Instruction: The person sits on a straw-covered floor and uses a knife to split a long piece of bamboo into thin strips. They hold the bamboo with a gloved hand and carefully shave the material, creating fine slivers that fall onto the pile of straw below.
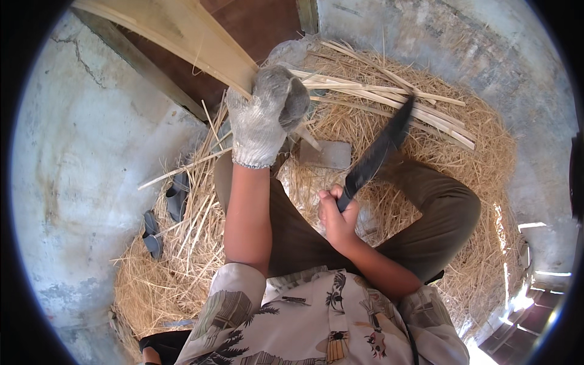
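Pale wood [188, 39], likely stiff, is sitting clamped near its lower end in your left grip [260, 115] while your right grip [339, 218] is clenching the knife [380, 146].

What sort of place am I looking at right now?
Probably a rough, improvised hand-cutting workspace, perhaps for wood or bamboo: straw-like shavings spread thickly over the floor, pale split strips lie on them, and the right hand grips a large dark knife.
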A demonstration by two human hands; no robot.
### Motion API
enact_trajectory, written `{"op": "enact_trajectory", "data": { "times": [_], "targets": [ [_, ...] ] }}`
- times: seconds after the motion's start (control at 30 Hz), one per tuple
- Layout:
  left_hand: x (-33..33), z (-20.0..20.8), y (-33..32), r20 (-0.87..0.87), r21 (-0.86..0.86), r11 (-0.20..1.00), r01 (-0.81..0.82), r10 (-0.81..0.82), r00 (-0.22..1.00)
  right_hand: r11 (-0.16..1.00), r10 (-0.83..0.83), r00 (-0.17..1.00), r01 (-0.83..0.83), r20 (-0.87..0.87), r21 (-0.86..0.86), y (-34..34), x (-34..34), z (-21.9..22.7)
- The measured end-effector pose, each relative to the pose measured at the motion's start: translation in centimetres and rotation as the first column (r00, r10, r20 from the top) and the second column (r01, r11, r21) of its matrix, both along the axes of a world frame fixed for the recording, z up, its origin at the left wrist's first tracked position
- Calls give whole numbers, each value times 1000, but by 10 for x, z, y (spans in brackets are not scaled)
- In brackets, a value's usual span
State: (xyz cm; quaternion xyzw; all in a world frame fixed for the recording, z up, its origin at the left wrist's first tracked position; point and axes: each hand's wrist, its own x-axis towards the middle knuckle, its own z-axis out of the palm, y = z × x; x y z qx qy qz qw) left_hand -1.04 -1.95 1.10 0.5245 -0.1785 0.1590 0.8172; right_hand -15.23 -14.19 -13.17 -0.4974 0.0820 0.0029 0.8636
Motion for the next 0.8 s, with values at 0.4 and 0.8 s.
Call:
{"op": "enact_trajectory", "data": {
  "times": [0.4,0.8],
  "targets": [
    [2,7,9,-11,-68,997,22,-23,1000,948,17,991,25,130,-318,-8,21,-20],
    [2,3,-6,-68,-110,994,-24,17,998,967,-125,992,116,-26,-227,1,34,-20]
  ]
}}
